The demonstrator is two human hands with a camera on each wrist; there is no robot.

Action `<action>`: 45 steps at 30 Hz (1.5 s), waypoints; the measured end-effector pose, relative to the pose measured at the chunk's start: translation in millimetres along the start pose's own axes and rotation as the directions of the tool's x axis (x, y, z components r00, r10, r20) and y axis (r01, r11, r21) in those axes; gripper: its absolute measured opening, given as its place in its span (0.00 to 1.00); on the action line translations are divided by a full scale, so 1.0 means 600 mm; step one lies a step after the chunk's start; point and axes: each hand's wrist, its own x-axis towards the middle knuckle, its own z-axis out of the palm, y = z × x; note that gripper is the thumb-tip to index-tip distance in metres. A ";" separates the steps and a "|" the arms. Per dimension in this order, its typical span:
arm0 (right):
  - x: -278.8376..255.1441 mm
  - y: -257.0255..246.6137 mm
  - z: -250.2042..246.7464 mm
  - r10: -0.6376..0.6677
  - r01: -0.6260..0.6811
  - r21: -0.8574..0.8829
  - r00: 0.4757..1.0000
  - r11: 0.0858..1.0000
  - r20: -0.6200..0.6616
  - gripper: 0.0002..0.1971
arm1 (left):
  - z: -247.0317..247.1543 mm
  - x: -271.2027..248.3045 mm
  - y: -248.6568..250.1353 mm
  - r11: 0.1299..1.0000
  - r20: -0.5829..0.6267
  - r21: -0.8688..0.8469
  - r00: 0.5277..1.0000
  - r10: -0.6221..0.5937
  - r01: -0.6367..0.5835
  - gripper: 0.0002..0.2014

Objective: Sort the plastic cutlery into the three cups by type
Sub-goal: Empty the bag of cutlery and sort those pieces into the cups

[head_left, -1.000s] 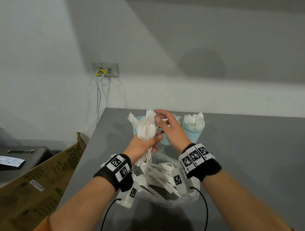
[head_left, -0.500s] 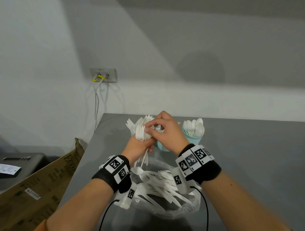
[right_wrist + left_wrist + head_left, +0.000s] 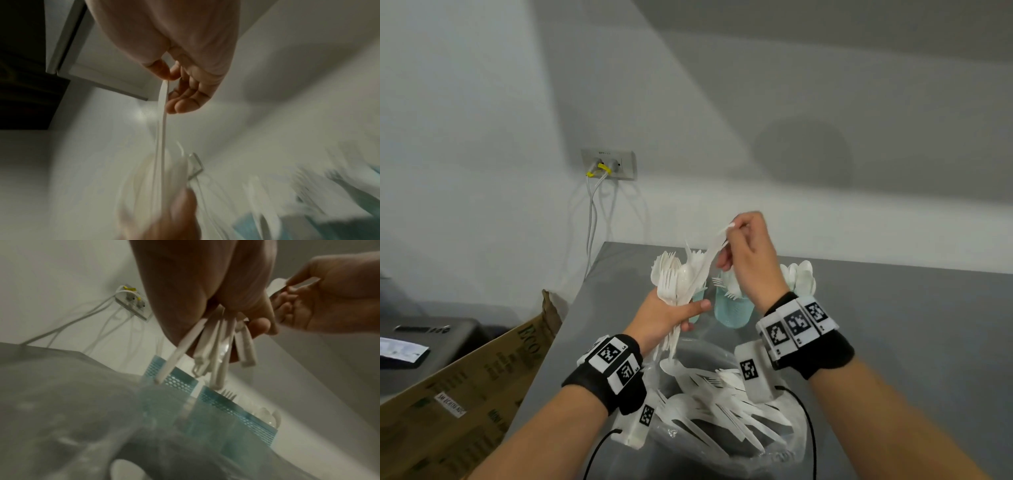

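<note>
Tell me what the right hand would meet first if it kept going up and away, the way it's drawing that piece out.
Nothing close: above the right hand, pinching a white plastic utensil, only the white wall shows; depth is unclear.

"ECO" on cardboard box (image 3: 482, 383)

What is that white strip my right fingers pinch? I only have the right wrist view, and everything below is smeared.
Observer: One piece of cutlery, pinched by the right hand and half drawn from the bundle that the left hand grips.
Operator: Which type is it?
Observer: Too blurred to tell.
Operator: Where are the cups?
Observer: Just beyond the hands: the middle cup shows fork tines, the right cup holds spoons.
</note>
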 end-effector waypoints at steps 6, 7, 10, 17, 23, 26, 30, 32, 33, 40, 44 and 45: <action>0.061 -0.043 -0.014 -0.141 0.151 0.026 0.959 0.988 -0.244 0.10 | -0.043 -0.004 0.003 1.000 -0.131 0.008 0.991 0.024 -0.023 0.09; 0.067 -0.032 -0.006 -0.135 0.137 -0.009 0.962 0.991 -0.237 0.10 | -0.049 -0.005 0.006 0.999 -0.132 0.018 0.991 0.031 -0.029 0.09; 0.064 0.031 0.028 -0.031 0.015 -0.156 0.994 0.988 -0.101 0.03 | -0.059 -0.004 0.017 0.999 -0.113 0.030 0.993 0.045 -0.042 0.11; 0.029 0.146 0.063 0.102 0.035 -0.742 0.985 0.669 0.139 0.07 | -0.045 0.002 0.027 0.997 -0.090 -0.071 0.996 0.000 -0.007 0.14; 0.032 0.089 0.062 0.053 0.018 -0.379 0.983 0.925 0.177 0.20 | -0.036 0.002 0.033 1.000 0.014 0.005 1.000 -0.008 0.008 0.19; 0.023 0.059 0.059 0.109 -0.084 -0.125 0.971 0.989 0.213 0.11 | -0.027 0.003 0.032 0.999 0.057 -0.028 0.998 -0.015 0.017 0.20; 0.027 0.044 0.044 0.112 -0.110 -0.017 0.978 0.994 0.176 0.07 | -0.013 0.009 0.027 0.999 0.038 -0.001 0.998 -0.052 0.052 0.14; 0.036 0.030 0.032 0.081 -0.087 0.047 0.990 0.995 0.113 0.08 | -0.009 0.011 0.026 0.998 0.028 0.036 0.998 -0.060 0.059 0.11; 0.039 0.020 0.025 0.053 -0.060 0.089 0.996 0.994 0.076 0.08 | -0.008 0.012 0.025 0.997 0.024 0.051 0.998 -0.061 0.060 0.10; 0.028 -0.013 -0.002 -0.107 0.116 0.111 0.991 0.987 -0.082 0.07 | 0.001 0.034 0.016 0.986 -0.092 0.167 0.996 -0.016 0.031 0.13; -0.007 0.012 0.011 0.057 -0.044 -0.148 0.995 0.988 0.084 0.13 | 0.021 0.040 0.020 0.970 -0.123 0.239 0.989 0.082 -0.051 0.11; -0.016 0.022 0.016 0.126 -0.102 -0.207 0.986 0.973 0.105 0.18 | 0.028 0.040 0.021 0.967 -0.141 0.250 0.986 0.094 -0.056 0.12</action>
